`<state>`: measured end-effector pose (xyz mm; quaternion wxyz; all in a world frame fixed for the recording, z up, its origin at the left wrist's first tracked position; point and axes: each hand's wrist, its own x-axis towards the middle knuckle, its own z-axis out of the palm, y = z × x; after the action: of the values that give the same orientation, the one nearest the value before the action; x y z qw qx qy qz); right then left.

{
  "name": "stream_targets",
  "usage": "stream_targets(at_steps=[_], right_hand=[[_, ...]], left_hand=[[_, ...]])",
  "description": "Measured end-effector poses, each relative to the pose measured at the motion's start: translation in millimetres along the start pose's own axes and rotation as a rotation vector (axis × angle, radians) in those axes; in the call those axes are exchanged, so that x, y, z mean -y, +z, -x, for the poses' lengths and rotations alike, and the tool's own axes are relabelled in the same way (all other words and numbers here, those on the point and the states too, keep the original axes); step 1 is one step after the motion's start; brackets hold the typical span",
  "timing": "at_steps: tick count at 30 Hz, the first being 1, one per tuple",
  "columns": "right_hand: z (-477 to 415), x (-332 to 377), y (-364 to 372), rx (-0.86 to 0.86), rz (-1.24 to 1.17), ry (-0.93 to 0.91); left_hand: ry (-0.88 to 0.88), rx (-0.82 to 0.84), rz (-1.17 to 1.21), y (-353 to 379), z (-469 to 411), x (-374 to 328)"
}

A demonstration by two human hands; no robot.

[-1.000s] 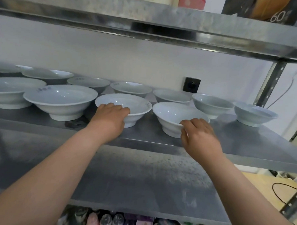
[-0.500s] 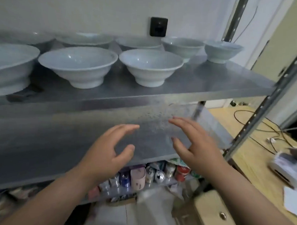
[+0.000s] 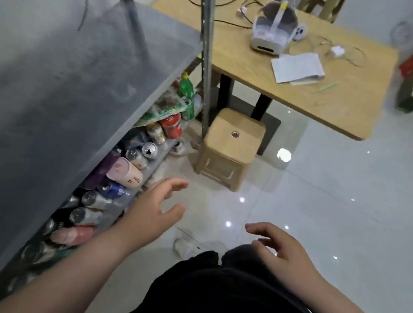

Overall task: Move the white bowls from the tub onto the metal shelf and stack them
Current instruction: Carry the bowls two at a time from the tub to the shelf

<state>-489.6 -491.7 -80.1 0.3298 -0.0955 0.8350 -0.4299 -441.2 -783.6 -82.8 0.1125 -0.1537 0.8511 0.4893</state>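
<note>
Left hand (image 3: 154, 207) beside shelf edge (image 3: 156, 99), floor (image 3: 328, 209)

cans (image 3: 139, 153) under shelf (image 3: 86, 68), stool (image 3: 232, 148) right, table (image 3: 333, 95) behind.

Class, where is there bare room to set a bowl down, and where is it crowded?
Free: the metal shelf, left of the post; floor tiles right of the stool. Crowded: under the shelf, packed cans; table far end, papers and cables.

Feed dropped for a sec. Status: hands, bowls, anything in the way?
Left hand open, empty; right hand open, empty. No bowls or tub in view; metal shelf at left. Stool ahead on floor.
</note>
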Motion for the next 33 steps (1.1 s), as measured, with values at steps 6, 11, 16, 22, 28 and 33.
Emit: stream_targets(at_steps=[6,11,16,22,28,33], right_hand=[[71,-52,5,-0.207,-0.176,0.150],[119,-86,5,-0.372,-0.300,0.154],[180,-110,16,-0.638,-0.424,0.223],[257,-114,76,-0.961,-0.505,0.367],[329,-90,202,-1.197,-0.612,0.582],[374,-92,290,-1.353,-0.763,0.709]], left_hand=[[0.073,0.171,-0.002,45,4,-25],[0.095,0.206,-0.009,94,36,-32],[0.194,0.462,-0.123,137,68,-46],[0.398,0.778,-0.210,171,74,-65],[0.616,1.058,-0.334,206,105,-72],[0.768,1.197,-0.379,245,167,-78]])
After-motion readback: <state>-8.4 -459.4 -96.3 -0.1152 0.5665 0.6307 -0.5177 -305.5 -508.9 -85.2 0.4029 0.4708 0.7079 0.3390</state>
